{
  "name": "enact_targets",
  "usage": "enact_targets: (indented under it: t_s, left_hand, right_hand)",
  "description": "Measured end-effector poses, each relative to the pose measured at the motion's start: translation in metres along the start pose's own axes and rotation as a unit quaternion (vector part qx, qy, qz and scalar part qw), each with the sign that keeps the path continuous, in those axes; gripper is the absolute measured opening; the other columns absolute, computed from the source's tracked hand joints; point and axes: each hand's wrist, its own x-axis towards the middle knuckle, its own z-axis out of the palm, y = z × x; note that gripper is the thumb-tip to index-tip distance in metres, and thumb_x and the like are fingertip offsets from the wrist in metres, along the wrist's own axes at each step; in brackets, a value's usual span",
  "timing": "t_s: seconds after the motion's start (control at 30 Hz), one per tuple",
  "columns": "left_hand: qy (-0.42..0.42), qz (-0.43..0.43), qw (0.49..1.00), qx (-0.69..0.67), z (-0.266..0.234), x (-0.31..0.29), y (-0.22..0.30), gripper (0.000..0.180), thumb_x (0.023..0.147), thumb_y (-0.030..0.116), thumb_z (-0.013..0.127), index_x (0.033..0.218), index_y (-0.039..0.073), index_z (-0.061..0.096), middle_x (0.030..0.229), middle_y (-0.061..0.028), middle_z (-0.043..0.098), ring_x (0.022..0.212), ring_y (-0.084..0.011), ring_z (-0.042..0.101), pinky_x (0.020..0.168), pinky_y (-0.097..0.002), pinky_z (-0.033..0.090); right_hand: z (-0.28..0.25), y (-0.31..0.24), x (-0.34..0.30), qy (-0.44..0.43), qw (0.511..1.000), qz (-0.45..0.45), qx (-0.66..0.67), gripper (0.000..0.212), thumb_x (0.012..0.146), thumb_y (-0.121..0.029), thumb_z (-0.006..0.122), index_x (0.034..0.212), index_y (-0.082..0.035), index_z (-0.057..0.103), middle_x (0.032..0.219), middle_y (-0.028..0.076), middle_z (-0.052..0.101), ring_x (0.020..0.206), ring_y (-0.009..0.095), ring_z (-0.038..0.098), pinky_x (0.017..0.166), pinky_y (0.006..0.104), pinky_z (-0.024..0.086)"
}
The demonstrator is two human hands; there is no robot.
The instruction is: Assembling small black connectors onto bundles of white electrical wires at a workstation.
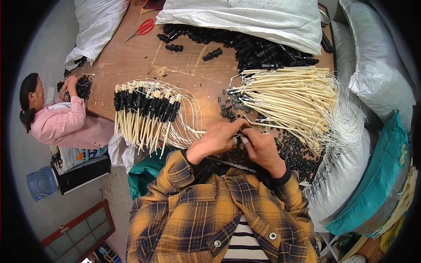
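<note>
In front of my chest, my left hand (217, 139) and my right hand (262, 147) meet with fingers closed and pinched together. Whatever they grip is small and mostly hidden by the fingers. A short cream rod end (196, 131) shows beside my left hand; whether I hold it I cannot tell. Left of my hands lies a row of cream rods with black plastic sleeves (147, 105), white cords looping off them. To the right is a large bundle of bare cream rods (289, 96) with white cords. Small black parts (296, 151) lie heaped beside and below my right hand.
Black connectors (263, 50) spill from a white sack (245, 22) at the table's far side. Red-handled scissors (142, 29) lie far left on the brown table (127, 57). At the left, a person in pink (66, 118) handles dark parts. Full sacks (377, 61) crowd the right side.
</note>
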Motion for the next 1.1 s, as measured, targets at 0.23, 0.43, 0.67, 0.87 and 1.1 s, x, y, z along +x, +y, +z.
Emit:
enact_targets:
  t_s: [0.23,0.43,0.67,0.87,1.1]
  left_hand:
    - [0.200,0.213,0.956,0.010,-0.002,-0.005,-0.012,0.020,0.063,-0.008,0.066,0.079,0.004,0.066,0.084,-0.0061,0.064,0.083,-0.0226,0.064,0.067,-0.0328,0.051]
    - [0.250,0.312,0.916,0.032,0.006,-0.008,-0.011,0.015,0.057,-0.005,0.065,0.067,0.006,0.061,0.075,-0.0040,0.061,0.067,-0.0231,0.060,0.055,-0.0343,0.046]
    - [0.190,0.268,0.944,0.002,-0.004,0.003,-0.017,0.017,0.066,-0.008,0.066,0.076,0.005,0.064,0.078,-0.0075,0.062,0.075,-0.0256,0.064,0.066,-0.0346,0.052]
    - [0.246,0.116,0.953,0.136,-0.036,0.040,-0.071,0.018,0.072,-0.002,0.066,0.088,0.007,0.067,0.081,-0.0122,0.062,0.075,-0.0315,0.062,0.070,-0.0387,0.051]
    - [0.242,0.035,0.962,0.121,-0.037,0.045,-0.068,0.022,0.072,-0.006,0.064,0.091,0.005,0.065,0.080,-0.0081,0.063,0.068,-0.0213,0.059,0.063,-0.0331,0.049]
  right_hand:
    - [0.000,-0.005,-0.003,0.036,0.998,0.011,-0.055,0.018,0.085,-0.006,0.065,0.103,-0.003,0.063,0.082,0.015,0.066,0.069,0.033,0.065,0.058,0.0358,0.051]
    - [0.001,-0.003,-0.006,-0.025,0.998,-0.016,0.053,0.019,0.087,-0.004,0.064,0.106,-0.006,0.068,0.080,0.015,0.067,0.065,0.028,0.066,0.055,0.0331,0.049]
    - [-0.001,0.002,-0.007,-0.023,0.999,0.010,0.049,0.013,0.085,-0.007,0.064,0.096,-0.002,0.068,0.065,0.010,0.061,0.053,0.013,0.055,0.051,0.0263,0.042]
    - [-0.002,0.008,-0.007,0.097,0.957,0.201,0.185,0.014,0.084,-0.012,0.064,0.087,0.001,0.069,0.059,0.005,0.059,0.053,0.006,0.051,0.049,0.0244,0.039]
    - [-0.003,0.018,-0.012,0.110,0.924,0.268,0.250,0.016,0.087,-0.011,0.063,0.089,0.004,0.067,0.062,0.000,0.060,0.056,0.004,0.050,0.051,0.0231,0.038]
